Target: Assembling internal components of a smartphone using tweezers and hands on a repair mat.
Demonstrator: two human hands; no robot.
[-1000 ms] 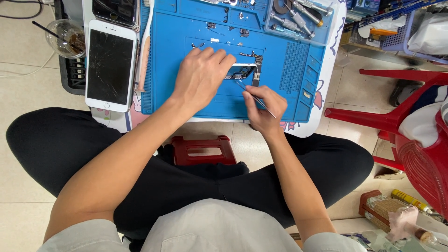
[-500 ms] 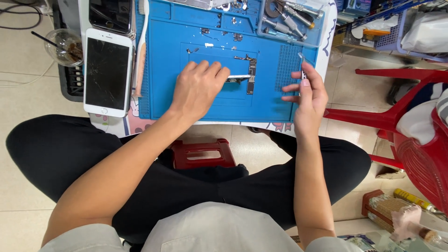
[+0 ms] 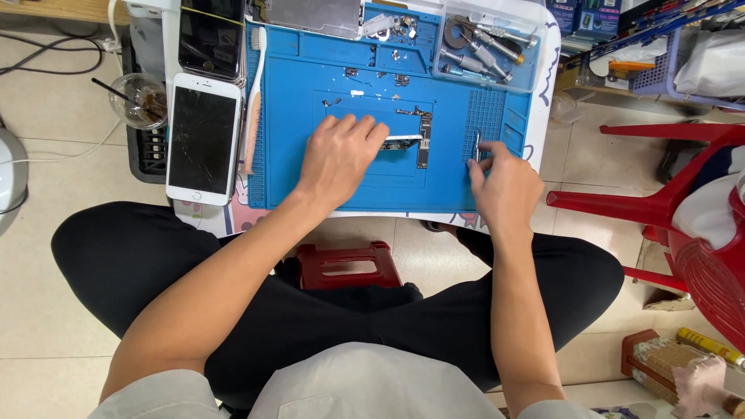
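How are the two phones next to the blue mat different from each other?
The white phone has a white frame and a round button at its bottom; the dark phone looks black all over. The white phone shows whole, while the dark phone is cut off by the picture's top edge. The white phone lies nearer the person, the dark phone farther away. Both lie flat, screens up and dark, left of the blue mat.

The right hand (image 3: 506,186) is coming down from where it was holding the tweezers (image 3: 477,145) up a moment ago, and is now setting them on the right side of the blue mat (image 3: 295,116), away from the circuit board (image 3: 424,140) where it was working a second ago.
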